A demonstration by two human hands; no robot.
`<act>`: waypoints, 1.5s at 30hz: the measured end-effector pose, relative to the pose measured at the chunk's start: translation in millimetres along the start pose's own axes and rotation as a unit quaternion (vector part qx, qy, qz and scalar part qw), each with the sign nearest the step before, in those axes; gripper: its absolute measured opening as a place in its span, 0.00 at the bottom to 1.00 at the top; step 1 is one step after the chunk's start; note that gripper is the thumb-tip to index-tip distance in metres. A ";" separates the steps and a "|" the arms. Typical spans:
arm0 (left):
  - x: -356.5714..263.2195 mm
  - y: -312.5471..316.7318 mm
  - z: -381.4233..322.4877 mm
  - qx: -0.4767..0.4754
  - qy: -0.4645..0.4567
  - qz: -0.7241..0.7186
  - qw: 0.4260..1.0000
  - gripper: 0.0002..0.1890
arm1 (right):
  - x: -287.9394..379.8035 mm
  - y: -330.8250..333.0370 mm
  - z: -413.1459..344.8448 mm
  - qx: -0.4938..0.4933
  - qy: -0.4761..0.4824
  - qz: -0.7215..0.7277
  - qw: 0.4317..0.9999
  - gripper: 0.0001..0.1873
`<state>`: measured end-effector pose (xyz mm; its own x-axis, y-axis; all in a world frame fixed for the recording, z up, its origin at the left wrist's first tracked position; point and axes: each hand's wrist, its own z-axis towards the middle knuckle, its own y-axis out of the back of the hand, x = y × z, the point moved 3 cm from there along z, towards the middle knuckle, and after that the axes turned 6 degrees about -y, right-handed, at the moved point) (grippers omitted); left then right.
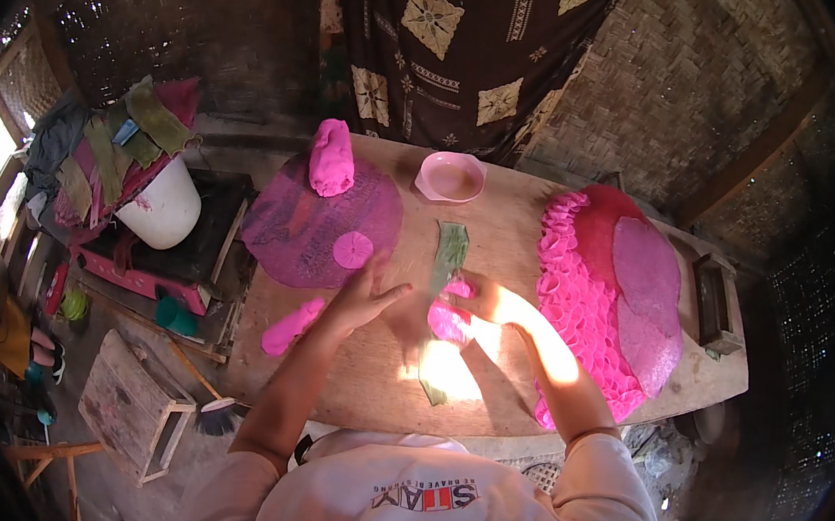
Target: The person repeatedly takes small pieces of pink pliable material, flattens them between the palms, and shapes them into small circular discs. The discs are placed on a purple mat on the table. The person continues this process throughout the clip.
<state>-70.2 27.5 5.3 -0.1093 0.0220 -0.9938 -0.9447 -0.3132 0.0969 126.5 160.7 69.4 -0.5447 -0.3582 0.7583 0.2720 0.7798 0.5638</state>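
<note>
My left hand (366,301) is raised over the wooden table (360,390), fingers apart and holding nothing, just below a small pink disc (353,250). That disc lies on a round purple mat (285,225), which also bears a thick pink dough-like roll (332,158). My right hand (476,296) has its fingers around the upper part of a pink, shiny piece (448,322) over a green strip (452,249); strong sunlight washes out its lower edge. A smaller pink roll (290,326) lies left of my left forearm.
A pink bowl (452,177) with liquid stands at the table's back. To the right are ruffled pink pieces (571,305) on red and purple mats, and a wooden frame (715,304). Left are a stove (144,279), a white container (166,206) under cloths, and a wooden stool (124,406).
</note>
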 end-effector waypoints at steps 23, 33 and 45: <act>-2.2 -49.7 -35.6 -0.074 0.023 -0.206 0.976 0.09 | -49.3 -56.3 8.1 -0.210 -0.059 0.149 0.964 0.15; -1.2 -32.6 -44.2 -0.201 0.054 -0.336 0.919 0.17 | -19.8 -112.7 1.9 0.060 -0.090 0.750 0.653 0.12; -13.5 -35.9 -50.4 -0.112 -0.034 -0.117 0.986 0.16 | 43.3 -82.8 -21.5 -0.385 0.171 0.007 0.907 0.07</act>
<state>-19.3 -9.4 12.5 0.0759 0.1792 -0.9809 -0.8550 -0.4944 -0.1565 97.5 69.6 62.6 -0.2945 -0.5918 0.7503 0.8227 0.2424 0.5141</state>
